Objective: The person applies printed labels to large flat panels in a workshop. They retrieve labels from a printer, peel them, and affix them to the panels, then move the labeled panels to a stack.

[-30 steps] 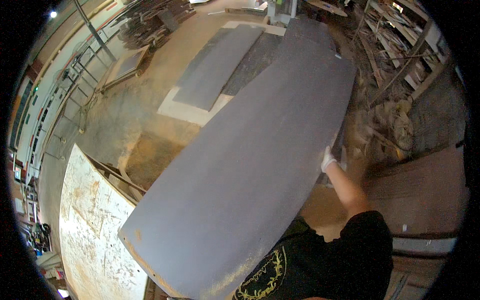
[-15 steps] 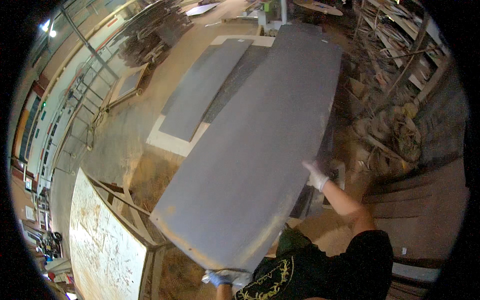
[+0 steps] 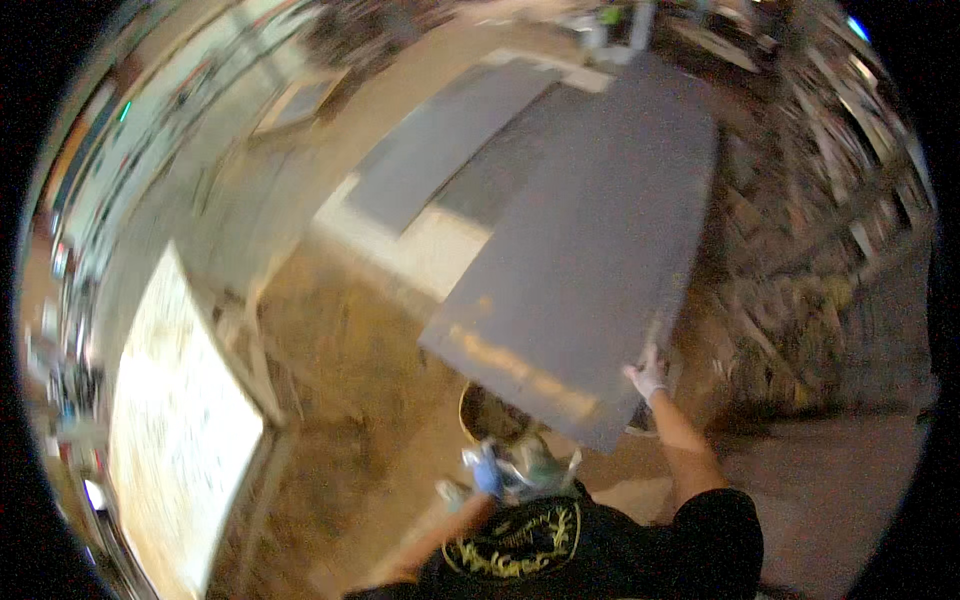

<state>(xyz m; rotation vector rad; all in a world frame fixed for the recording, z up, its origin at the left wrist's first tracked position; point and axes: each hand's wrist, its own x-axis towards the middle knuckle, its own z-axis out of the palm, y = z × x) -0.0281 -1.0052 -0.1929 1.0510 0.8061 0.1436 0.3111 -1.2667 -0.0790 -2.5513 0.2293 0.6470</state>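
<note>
A long grey panel (image 3: 585, 250) with a worn, orange-brown near end slopes away in front of me. My right hand (image 3: 648, 378), in a pale glove, is at its near right edge, with the thumb on the top face and the fingers along the edge. My left hand (image 3: 485, 470), in a blue-and-white glove, is apart from the panel, just below its near end. Motion smears its fingers, beside a crumpled, greyish shiny thing (image 3: 535, 478) in front of my black shirt.
Beyond lies another grey panel (image 3: 450, 130) on a pale board (image 3: 430, 245). A scuffed white-topped stand (image 3: 185, 420) is at the left. A round dark container (image 3: 490, 412) sits below the panel's near end. Piled scrap (image 3: 800, 300) lines the right.
The grey panel's near end is farther from me, and my left hand has come off it. My right hand is now nearer the panel's near right corner. The view has shifted and blurred.
</note>
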